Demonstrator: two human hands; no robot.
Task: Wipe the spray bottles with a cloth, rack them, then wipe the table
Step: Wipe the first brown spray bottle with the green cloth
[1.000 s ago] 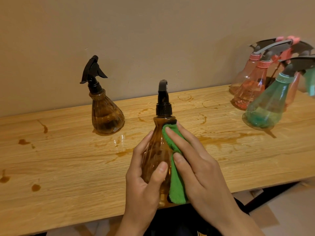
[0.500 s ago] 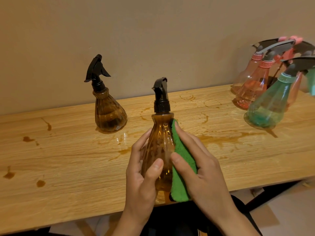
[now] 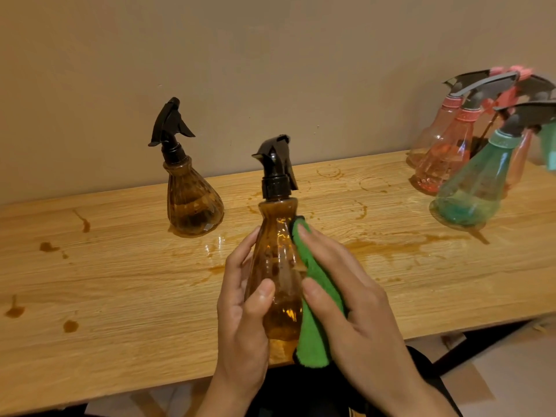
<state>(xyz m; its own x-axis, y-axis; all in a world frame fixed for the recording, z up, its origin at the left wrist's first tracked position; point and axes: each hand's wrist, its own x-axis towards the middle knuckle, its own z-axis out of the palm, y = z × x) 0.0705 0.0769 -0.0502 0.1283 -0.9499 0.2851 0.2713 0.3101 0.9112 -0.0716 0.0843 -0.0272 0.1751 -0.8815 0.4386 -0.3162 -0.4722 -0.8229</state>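
Note:
An amber spray bottle with a black trigger head is held upright above the table's front edge. My left hand grips its body, thumb across the front. My right hand presses a folded green cloth against the bottle's right side. A second amber spray bottle stands on the wooden table further back and to the left.
Brown liquid stains and drops mark the tabletop, with a wet smear to the right of my hands. Pink spray bottles and a green one hang tilted at the far right. A wall runs behind the table.
The held bottle has turned, so its trigger head now faces left. My right hand's cloth has slid from the front to the bottle's right side.

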